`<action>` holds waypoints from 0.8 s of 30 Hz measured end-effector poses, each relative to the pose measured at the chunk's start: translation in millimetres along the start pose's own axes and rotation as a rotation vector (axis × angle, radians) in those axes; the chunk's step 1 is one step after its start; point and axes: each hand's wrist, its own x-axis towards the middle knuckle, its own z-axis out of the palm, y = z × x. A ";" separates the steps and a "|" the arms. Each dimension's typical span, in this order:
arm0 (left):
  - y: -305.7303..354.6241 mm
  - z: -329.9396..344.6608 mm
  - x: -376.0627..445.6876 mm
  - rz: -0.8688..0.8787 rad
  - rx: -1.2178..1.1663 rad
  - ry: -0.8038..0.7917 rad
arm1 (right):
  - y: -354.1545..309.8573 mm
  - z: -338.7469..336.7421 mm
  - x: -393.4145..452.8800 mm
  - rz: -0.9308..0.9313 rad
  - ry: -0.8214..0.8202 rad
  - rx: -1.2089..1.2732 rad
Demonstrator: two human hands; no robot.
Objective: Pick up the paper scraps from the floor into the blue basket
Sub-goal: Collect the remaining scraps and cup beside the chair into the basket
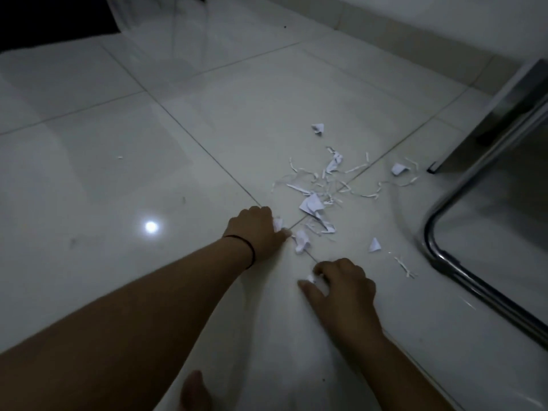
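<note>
White paper scraps (314,204) and thin shredded strips lie scattered on the pale tiled floor right of centre. My left hand (256,229), with a dark band at the wrist, is down on the floor, its fingers curled round a small white scrap (278,224). A crumpled scrap (302,241) lies just right of that hand. My right hand (344,287) is nearer to me, pinching a tiny scrap (310,278) between thumb and fingers. More pieces lie farther off: one (318,128) at the back, one (398,169) to the right, one (374,245) near my right hand. No blue basket is in view.
A chrome tubular furniture leg (450,262) curves along the floor at the right, with a metal-edged panel (486,123) above it. A wall skirting runs along the top right. A dark area fills the top left corner. Part of a foot (194,393) shows at the bottom.
</note>
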 end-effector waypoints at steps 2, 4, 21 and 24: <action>-4.2 2.4 0.8 0.022 -0.036 0.026 | -2.0 5.5 2.3 -0.017 0.013 -0.043; -7.7 0.8 -0.8 0.066 -0.113 0.081 | -3.1 9.7 3.0 -0.022 0.016 -0.072; -7.2 1.4 -11.7 0.231 -0.163 0.183 | 69.8 -27.2 31.5 0.453 0.186 -0.067; -0.3 11.2 -14.2 0.257 -0.005 0.090 | 70.2 -20.3 35.4 0.333 0.201 -0.117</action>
